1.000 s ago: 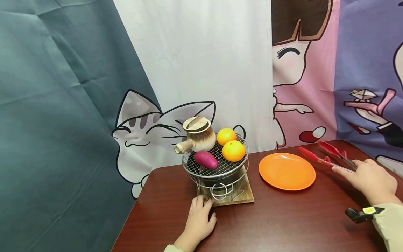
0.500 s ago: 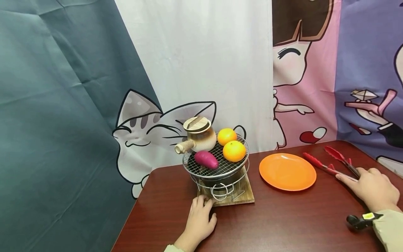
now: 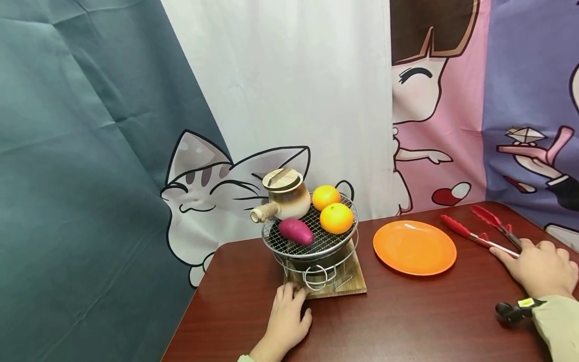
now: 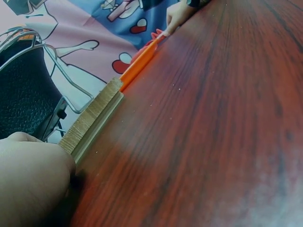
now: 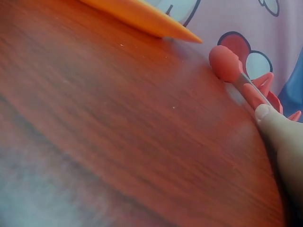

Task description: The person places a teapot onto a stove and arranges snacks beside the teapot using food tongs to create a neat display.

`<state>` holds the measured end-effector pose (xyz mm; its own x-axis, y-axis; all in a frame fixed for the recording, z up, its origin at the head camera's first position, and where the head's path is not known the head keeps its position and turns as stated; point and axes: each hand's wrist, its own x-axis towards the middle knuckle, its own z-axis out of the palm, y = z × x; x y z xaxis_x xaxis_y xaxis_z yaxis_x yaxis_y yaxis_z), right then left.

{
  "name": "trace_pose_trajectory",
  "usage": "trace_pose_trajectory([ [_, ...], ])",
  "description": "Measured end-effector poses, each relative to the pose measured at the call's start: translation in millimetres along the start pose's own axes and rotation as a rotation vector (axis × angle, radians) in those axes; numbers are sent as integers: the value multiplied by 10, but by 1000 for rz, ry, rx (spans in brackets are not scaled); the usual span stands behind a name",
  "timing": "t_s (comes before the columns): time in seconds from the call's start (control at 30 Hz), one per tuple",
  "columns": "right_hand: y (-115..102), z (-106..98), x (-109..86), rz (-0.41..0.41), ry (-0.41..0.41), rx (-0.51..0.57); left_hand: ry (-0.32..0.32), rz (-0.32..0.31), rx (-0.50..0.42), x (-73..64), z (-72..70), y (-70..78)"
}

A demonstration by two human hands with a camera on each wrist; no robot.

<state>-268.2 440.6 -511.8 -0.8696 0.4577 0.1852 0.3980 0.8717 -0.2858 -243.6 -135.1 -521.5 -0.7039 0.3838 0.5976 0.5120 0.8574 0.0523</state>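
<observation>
At the right in the head view, my right hand (image 3: pixel 543 269) holds red-tipped tongs (image 3: pixel 497 239) between thumb and fingers, their two arms spread apart with nothing between the tips. The right wrist view shows one rounded tong tip (image 5: pixel 225 64) close to the table top. My left hand (image 3: pixel 287 322) rests on the table, fingertips at the front left edge of a wooden board (image 3: pixel 355 281). On the board stands a small round grill (image 3: pixel 316 251). Its mesh carries a purple sweet potato (image 3: pixel 296 231), two oranges (image 3: pixel 336 218) and a lidded clay pot (image 3: pixel 291 198) with a side handle.
An orange plate (image 3: pixel 415 247) lies on the dark red table (image 3: pixel 398 322) between the grill and the tongs. A cartoon-printed curtain (image 3: pixel 307 90) hangs right behind the table's back edge. The pot's handle (image 3: pixel 264 212) sticks out past the grill's left rim.
My right hand has moved right with the tongs, which have come down closer to the table and farther from the plate. My left hand stays at the board.
</observation>
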Motion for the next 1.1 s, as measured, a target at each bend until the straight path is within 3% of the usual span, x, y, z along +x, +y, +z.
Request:
trace_pose_trajectory([
  [0.6, -63, -41, -78, 28, 45, 18, 19, 3, 8, 2, -31, -2],
  [0.83, -169, -46, -154, 73, 187, 172, 41, -7, -5, 32, -13, 8],
  [0.93, -344, -26, -178, 6, 278, 244, 63, -47, -36, 42, -24, 0],
  [1.1, -827, 30, -291, -228, 357, 299, 76, -155, -58, 52, -82, -38],
])
